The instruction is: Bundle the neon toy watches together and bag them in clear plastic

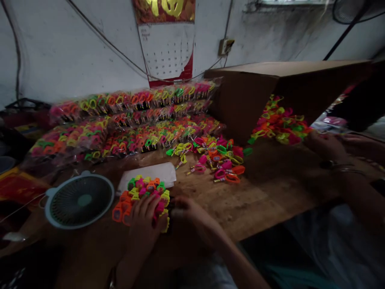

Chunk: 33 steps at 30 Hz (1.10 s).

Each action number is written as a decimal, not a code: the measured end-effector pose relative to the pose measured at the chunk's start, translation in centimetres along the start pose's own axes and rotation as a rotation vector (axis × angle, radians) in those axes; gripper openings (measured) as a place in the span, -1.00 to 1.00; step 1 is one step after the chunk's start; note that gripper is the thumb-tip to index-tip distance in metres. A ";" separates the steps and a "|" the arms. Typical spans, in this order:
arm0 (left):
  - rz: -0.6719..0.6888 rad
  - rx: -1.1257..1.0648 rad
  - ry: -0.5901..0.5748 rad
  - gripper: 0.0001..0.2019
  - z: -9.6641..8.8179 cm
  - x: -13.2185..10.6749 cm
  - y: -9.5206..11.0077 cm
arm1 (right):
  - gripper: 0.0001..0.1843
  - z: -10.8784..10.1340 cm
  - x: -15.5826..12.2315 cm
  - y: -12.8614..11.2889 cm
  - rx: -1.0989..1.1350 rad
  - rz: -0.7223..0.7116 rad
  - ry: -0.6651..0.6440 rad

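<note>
A cluster of neon plastic pieces that look like toy watches (140, 188) stands close together on the wooden table, in orange, yellow, green and pink. Over its near side lies my left hand (146, 218), fingers bent across the pieces and thumb at the right, holding the cluster. My right hand (192, 214) is at the cluster's right end, near a dark edge. Motion smears its fingers, and whether they hold anything is hidden. Just behind the cluster lie white plastic sheets (164, 173). Loose toy watches (228, 160) are heaped farther back to the right.
A pale blue round fan (81, 200) lies at the left. Clear bags of toy watches (135, 132) are stacked along the wall. A cardboard box (243, 100) on its side spills more pieces. At the right, another person's hand (326, 146) reaches toward that pile.
</note>
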<state>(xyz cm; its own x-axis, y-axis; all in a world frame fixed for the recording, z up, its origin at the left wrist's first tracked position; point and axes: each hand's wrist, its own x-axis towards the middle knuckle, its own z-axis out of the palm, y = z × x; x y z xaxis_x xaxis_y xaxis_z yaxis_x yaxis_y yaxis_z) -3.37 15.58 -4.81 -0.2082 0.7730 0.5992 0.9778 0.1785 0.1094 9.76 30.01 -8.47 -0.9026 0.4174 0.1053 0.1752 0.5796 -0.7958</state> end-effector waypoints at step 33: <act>-0.003 -0.270 -0.170 -0.72 -3.3 3.3 -0.2 | -0.78 6.0 -1.4 -3.2 0.562 0.237 0.467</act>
<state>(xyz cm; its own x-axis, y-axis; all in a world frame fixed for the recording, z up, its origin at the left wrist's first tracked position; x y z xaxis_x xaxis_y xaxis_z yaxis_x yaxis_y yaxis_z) -4.15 16.10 -0.22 -0.1899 0.8675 0.4597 0.9430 0.0307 0.3315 8.08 23.36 -9.70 -0.5843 0.8108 0.0357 0.0046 0.0473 -0.9989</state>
